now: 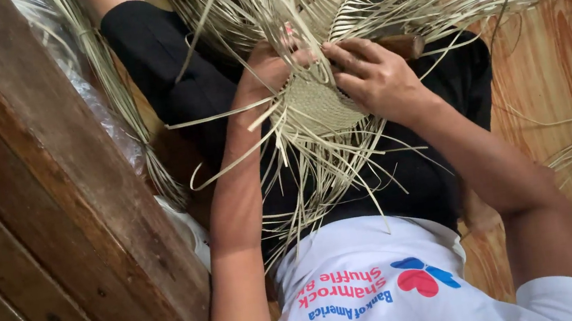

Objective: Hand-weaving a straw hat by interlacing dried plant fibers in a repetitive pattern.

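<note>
Single view, head-mounted. Camera looks steeply down the wearer's own torso onto the lap, at close range. White shirt [387, 295] fills the near bottom edge; both forearms run up-frame to the left hand [265, 72] and right hand [372, 75] at the far centre. Dark wooden panel [48, 216] on the left, orange-brown floor [571, 68] on the right.

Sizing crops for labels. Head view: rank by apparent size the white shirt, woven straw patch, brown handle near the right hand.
1. white shirt, though nearest the camera
2. woven straw patch
3. brown handle, partly hidden by straw
</note>
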